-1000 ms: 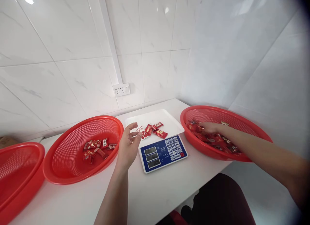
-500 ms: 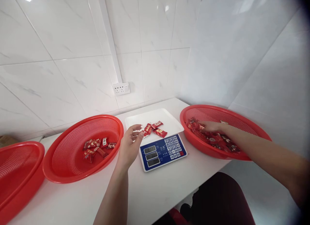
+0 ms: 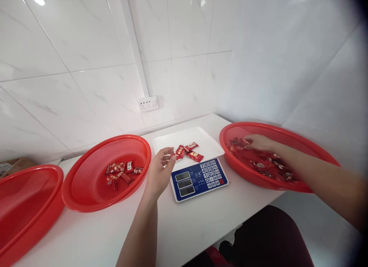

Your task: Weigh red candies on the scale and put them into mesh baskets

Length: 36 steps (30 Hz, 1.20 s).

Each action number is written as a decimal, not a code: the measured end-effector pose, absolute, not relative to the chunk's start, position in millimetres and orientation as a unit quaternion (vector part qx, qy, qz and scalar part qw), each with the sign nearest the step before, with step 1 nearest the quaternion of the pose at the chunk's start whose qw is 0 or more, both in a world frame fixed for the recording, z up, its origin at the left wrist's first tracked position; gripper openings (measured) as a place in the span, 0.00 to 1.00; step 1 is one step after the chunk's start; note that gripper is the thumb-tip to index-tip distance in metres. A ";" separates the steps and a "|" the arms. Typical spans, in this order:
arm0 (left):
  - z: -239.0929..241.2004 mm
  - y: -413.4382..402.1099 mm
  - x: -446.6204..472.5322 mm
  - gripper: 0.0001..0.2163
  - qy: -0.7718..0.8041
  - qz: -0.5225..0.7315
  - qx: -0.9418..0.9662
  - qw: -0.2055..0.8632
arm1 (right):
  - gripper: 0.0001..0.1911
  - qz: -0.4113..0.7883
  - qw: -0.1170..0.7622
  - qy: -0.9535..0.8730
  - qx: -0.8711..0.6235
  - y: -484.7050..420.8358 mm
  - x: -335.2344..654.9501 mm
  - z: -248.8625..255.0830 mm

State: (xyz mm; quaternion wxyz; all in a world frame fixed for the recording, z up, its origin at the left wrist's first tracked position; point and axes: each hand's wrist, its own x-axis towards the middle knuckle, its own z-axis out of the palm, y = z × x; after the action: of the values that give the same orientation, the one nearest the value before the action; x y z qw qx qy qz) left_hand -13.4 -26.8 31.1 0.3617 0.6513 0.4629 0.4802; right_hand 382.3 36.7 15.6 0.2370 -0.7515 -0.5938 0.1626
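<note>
My left hand (image 3: 161, 170) hovers at the left edge of the white pan (image 3: 184, 135) of a blue-faced scale (image 3: 198, 178). Its fingers are loosely curled and apart, the tips close to several red wrapped candies (image 3: 189, 152) on the pan. My right hand (image 3: 260, 143) reaches into the right red mesh basket (image 3: 290, 132), palm down. Its fingers are curled onto the pile of red candies (image 3: 267, 165) there and seem closed on some. A middle red basket (image 3: 86, 178) holds a small cluster of the same candies (image 3: 122, 171).
A third red basket (image 3: 23, 205) sits at the far left, partly out of view. All stand on a white counter (image 3: 178, 228) in a tiled corner. A wall socket (image 3: 147, 103) is behind the scale, and a cardboard box (image 3: 11, 166) is at the far left.
My right hand has lifted slightly and shifted back in the right basket. My left hand has edged closer to the scale pan, fingers curling more. The view has shifted a little.
</note>
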 end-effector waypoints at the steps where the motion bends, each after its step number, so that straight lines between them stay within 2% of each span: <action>1: 30.9 -26.3 -13.6 0.12 0.462 0.485 0.649 0.361 | 0.09 0.162 0.237 -0.587 -0.757 36.6 382.1 22.8; 3: 30.8 -25.3 -13.5 0.12 0.464 0.491 0.643 0.361 | 0.06 0.158 0.255 -0.570 -0.765 33.9 374.8 38.6; 5: 30.4 -24.3 -12.5 0.12 0.464 0.491 0.640 0.366 | 0.12 0.202 0.307 -0.553 -0.748 26.2 355.6 54.5; 7: 29.2 -23.8 -10.5 0.12 0.452 0.489 0.638 0.388 | 0.17 0.354 0.394 -0.518 -0.672 14.4 325.6 67.7; 10: 26.5 -25.2 -6.3 0.17 0.403 0.480 0.633 0.454 | 0.16 0.464 0.376 -0.575 -0.559 -2.3 271.7 78.2; 14: 25.6 -29.7 -1.6 0.28 0.362 0.456 0.624 0.521 | 0.13 0.436 0.268 -0.714 -0.479 -8.1 210.6 74.6; 18: 26.4 -30.5 -1.2 0.23 0.365 0.474 0.612 0.518 | 0.12 0.412 0.204 -0.783 -0.419 -6.4 175.5 68.2; 22: 23.5 -25.3 -5.6 0.16 0.364 0.511 0.616 0.476 | 0.12 0.425 0.222 -0.771 -0.418 -9.4 160.5 71.0; 29: 22.1 -20.4 -9.7 0.13 0.361 0.543 0.594 0.470 | 0.15 0.461 0.275 -0.720 -0.440 -6.5 157.1 71.5; 36: 20.2 -17.2 -15.8 0.11 0.433 0.573 0.593 0.364 | 0.15 0.468 0.279 -0.683 -0.486 12.7 176.7 58.7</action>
State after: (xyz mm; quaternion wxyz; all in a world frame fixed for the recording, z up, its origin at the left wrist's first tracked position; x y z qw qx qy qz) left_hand -15.8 -17.2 20.2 0.3644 0.5928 0.4326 0.5733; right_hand 176.7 12.7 58.7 0.2786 -0.4859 -0.6834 0.4682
